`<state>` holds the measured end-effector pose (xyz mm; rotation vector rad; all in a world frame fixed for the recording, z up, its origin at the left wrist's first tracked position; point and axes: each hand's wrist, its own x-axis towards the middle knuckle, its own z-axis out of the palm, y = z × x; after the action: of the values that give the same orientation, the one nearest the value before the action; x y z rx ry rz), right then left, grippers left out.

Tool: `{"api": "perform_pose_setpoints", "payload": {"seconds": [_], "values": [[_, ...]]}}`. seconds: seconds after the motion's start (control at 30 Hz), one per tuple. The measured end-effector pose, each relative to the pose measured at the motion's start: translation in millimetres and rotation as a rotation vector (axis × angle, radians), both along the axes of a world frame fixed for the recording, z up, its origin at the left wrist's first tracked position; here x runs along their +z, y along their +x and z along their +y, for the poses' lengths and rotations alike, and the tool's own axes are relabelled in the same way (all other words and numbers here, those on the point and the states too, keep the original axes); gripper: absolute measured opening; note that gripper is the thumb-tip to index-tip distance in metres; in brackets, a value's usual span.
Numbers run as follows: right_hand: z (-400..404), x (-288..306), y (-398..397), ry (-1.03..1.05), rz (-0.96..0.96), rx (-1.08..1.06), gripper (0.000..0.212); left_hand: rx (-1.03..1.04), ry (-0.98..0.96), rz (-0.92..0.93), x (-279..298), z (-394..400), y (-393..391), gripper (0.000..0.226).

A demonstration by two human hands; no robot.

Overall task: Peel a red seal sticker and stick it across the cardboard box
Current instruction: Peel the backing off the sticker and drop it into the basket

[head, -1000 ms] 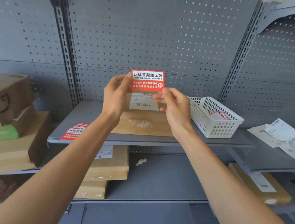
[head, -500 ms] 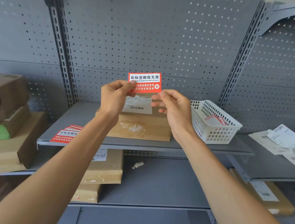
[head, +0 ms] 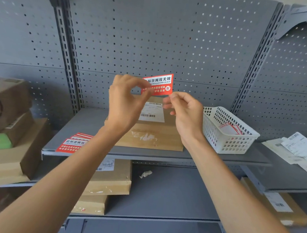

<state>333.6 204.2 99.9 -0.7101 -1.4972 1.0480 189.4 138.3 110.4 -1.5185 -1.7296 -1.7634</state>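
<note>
I hold a red seal sticker (head: 159, 84) with white and black print up in front of the pegboard, tilted with its right end higher. My left hand (head: 126, 102) pinches its left edge with thumb and forefinger. My right hand (head: 184, 113) pinches its lower right corner. Whether the backing is separating I cannot tell. Behind and below the hands, a flat cardboard box (head: 151, 134) with a white shipping label (head: 152, 111) lies on the grey shelf (head: 85, 125).
A stack of red seal stickers (head: 74, 143) lies at the shelf's front left. A white plastic basket (head: 227, 130) with peeled papers stands right of the box. Cardboard boxes (head: 5, 122) fill the left shelves and the lower shelf (head: 110, 179). Loose shipping papers (head: 298, 149) lie at the right.
The sticker has tilted and shifted slightly right. My left hand has closed into a tighter pinch on its left edge, and my right hand now grips the lower right corner.
</note>
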Motion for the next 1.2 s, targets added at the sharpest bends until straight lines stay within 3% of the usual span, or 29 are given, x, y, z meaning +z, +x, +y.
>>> {"api": "perform_pose_setpoints", "payload": {"seconds": [0.13, 0.7, 1.2], "values": [[-2, 0, -8, 0.093, -0.038, 0.004, 0.020, -0.141, -0.098, 0.008, 6, 0, 11, 0.008], [-2, 5, -19, 0.396, -0.213, -0.051, 0.018, -0.195, -0.147, -0.022, 16, -7, 2, 0.020], [1, 2, -20, 0.320, -0.188, -0.010, 0.015, -0.103, -0.182, -0.048, 11, -5, -5, 0.021]]}}
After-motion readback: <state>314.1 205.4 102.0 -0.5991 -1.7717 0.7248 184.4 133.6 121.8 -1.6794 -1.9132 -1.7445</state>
